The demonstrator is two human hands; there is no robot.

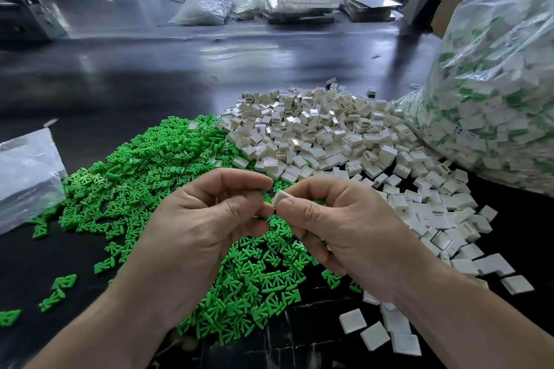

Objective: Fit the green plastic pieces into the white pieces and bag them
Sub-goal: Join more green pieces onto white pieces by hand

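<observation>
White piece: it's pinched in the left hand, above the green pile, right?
Not quite: the head view shows the white piece pinched in the right hand, not the left hand. It is above the green pile.

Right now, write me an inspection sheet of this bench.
Surface: dark, glossy table.
Job's things: green pieces heaped on the left; white pieces heaped on the right, the piles touching; big clear bag of fitted pieces at the far right.
Clutter: flat clear bag at the left edge; loose pieces scattered along the front.
Grips: right grip pinches one white piece; left grip is curled against it, its hold hidden.
Cables: nothing seen.
Surroundings: bags and stacked trays on the far side.
</observation>
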